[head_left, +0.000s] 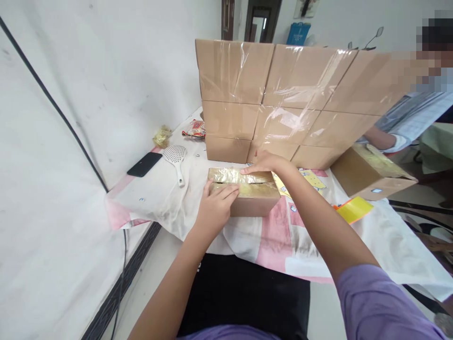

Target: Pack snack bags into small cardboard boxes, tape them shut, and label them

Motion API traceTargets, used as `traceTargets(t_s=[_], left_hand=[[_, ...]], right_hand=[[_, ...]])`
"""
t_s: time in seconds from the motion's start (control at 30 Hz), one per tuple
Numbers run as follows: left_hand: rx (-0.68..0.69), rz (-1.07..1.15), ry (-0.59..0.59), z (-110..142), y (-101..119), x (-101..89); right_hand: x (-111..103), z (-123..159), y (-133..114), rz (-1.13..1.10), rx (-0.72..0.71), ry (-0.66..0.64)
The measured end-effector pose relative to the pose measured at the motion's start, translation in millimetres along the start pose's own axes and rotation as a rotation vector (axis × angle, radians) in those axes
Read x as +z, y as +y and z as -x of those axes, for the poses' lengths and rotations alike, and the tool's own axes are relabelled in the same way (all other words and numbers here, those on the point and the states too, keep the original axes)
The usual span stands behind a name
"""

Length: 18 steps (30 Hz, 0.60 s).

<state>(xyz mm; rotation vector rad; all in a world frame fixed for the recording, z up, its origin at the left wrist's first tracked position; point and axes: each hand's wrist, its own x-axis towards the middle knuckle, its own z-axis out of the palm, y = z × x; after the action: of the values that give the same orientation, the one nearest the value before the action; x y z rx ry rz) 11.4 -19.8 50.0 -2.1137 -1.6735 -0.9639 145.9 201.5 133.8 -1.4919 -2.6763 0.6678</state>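
A small cardboard box (253, 207) rests on the table close in front of me. Shiny clear tape (226, 175) lies over its top, and a dark gap shows between the flaps. My left hand (220, 200) lies at the box's left front corner, fingers stretched over the top. My right hand (264, 163) reaches across the far right of the top, its thumb on the tape and its fingers partly hidden behind the back edge. Both hands look open, pressing on the box without gripping it.
Behind the box rises a wall of stacked taped cartons (290, 85). To the left lie a white slotted ladle (176, 158), a black phone (144, 164) and crumpled tape (162, 136). At right are another box (375, 174), a yellow object (355, 210) and a person (414, 115).
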Motion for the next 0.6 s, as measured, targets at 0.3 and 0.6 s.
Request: traceTargets(t_s=[0.3,0.6], left_hand=[[-0.096,0.002,0.03,-3.9,11.6,7.0],[-0.12,-0.01,0.086,-3.3,25.7,11.5]], right_hand=[[19.9,-2.2,2.8,-0.194,-0.433,0.02],[33.8,4.8,8.4,-0.234,-0.702,0.202]])
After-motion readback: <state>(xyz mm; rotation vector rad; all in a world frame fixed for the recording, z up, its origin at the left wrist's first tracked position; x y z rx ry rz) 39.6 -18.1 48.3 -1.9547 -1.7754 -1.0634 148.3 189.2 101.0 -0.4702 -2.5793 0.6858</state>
